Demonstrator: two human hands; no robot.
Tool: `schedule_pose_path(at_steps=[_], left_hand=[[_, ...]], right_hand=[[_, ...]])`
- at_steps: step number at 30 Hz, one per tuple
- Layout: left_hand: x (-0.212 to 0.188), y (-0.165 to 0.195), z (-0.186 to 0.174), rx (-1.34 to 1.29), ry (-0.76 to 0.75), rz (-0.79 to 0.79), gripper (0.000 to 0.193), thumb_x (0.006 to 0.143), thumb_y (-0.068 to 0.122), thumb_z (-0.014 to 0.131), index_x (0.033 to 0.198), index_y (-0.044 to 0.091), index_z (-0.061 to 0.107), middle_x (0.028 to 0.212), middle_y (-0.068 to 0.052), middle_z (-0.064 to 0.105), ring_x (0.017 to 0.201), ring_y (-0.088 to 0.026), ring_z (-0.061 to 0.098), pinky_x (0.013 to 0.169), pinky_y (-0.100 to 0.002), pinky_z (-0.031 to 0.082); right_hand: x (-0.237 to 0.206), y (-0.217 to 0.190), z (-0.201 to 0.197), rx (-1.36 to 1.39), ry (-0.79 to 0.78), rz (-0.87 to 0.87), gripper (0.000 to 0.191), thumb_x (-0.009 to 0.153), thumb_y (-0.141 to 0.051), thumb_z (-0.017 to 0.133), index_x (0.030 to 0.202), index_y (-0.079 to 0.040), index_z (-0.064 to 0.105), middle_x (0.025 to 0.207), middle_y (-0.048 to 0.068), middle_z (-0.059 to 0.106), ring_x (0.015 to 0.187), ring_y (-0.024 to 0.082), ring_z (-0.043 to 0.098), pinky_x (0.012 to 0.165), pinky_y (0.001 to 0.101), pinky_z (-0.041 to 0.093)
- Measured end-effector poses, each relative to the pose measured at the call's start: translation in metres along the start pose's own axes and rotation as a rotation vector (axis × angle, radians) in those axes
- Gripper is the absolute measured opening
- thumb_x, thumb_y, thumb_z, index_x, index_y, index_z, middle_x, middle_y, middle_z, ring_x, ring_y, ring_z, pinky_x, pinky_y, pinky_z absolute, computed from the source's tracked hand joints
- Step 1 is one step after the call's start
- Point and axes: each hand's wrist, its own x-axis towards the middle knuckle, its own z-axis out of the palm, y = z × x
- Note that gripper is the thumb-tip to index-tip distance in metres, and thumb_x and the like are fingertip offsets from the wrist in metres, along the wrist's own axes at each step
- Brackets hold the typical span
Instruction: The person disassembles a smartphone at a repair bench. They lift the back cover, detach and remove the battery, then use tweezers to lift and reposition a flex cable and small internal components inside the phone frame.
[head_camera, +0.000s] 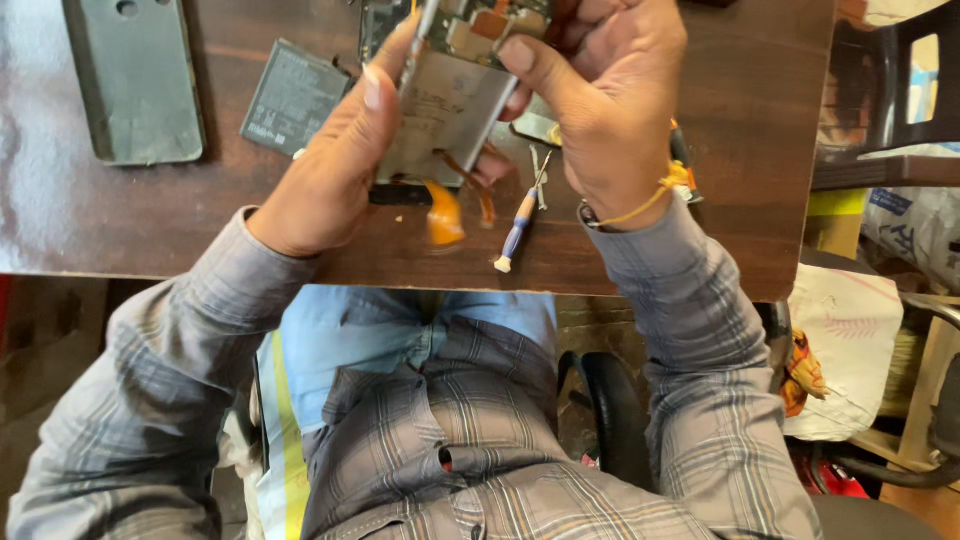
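My left hand (325, 175) and my right hand (600, 95) both grip an opened phone body (450, 100), held tilted above the dark wooden table (700, 250). Its silver battery face and circuit boards show, with orange flex cables (445, 215) dangling from its lower end. My left thumb runs up the phone's left edge. My right thumb presses on its upper right part. A small blue-handled screwdriver (518, 228) lies on the table just below the phone, between my wrists.
A dark phone back cover (135, 80) lies at the table's far left, a loose black battery (293, 95) beside it. Metal tweezers (540, 175) rest near the screwdriver. A dark chair (890, 90) and bags stand right of the table.
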Motion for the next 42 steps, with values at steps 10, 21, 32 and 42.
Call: schedule_pose_path(at_steps=[10, 21, 32, 42], left_hand=[[0.025, -0.021, -0.029, 0.345, 0.014, -0.077, 0.054, 0.124, 0.039, 0.034, 0.169, 0.012, 0.021, 0.141, -0.007, 0.058, 0.102, -0.011, 0.057, 0.099, -0.028, 0.053], [0.032, -0.021, -0.022, 0.578, -0.030, -0.032, 0.054, 0.120, 0.027, 0.035, 0.166, 0.004, 0.017, 0.168, -0.015, 0.036, 0.150, -0.023, 0.044, 0.121, -0.033, 0.042], [0.034, -0.013, -0.020, 0.764, -0.138, -0.022, 0.065, 0.115, 0.030, 0.040, 0.168, 0.003, 0.013, 0.154, -0.017, 0.042, 0.136, -0.028, 0.045, 0.126, -0.035, 0.030], [0.032, -0.025, -0.029, 0.474, -0.019, -0.215, 0.068, 0.112, 0.027, 0.040, 0.172, 0.007, 0.015, 0.153, -0.011, 0.050, 0.106, -0.015, 0.055, 0.091, -0.028, 0.054]], right_hand=[[0.003, 0.040, -0.015, -0.035, 0.063, 0.015, 0.022, 0.110, -0.011, 0.075, 0.116, 0.003, 0.060, 0.109, 0.009, 0.072, 0.094, 0.012, 0.071, 0.078, 0.0254, 0.061], [-0.003, 0.062, -0.032, -0.089, -0.012, -0.037, 0.019, 0.113, -0.007, 0.073, 0.122, 0.005, 0.061, 0.115, 0.010, 0.069, 0.103, 0.014, 0.072, 0.095, 0.0290, 0.065], [-0.010, 0.071, -0.031, 0.045, -0.037, -0.008, 0.017, 0.113, -0.005, 0.063, 0.127, 0.002, 0.055, 0.119, 0.012, 0.069, 0.103, 0.016, 0.072, 0.094, 0.0301, 0.063], [-0.006, 0.074, -0.039, 0.183, -0.063, 0.180, 0.019, 0.114, -0.011, 0.061, 0.124, 0.006, 0.061, 0.114, 0.013, 0.070, 0.101, 0.019, 0.072, 0.092, 0.0345, 0.062]])
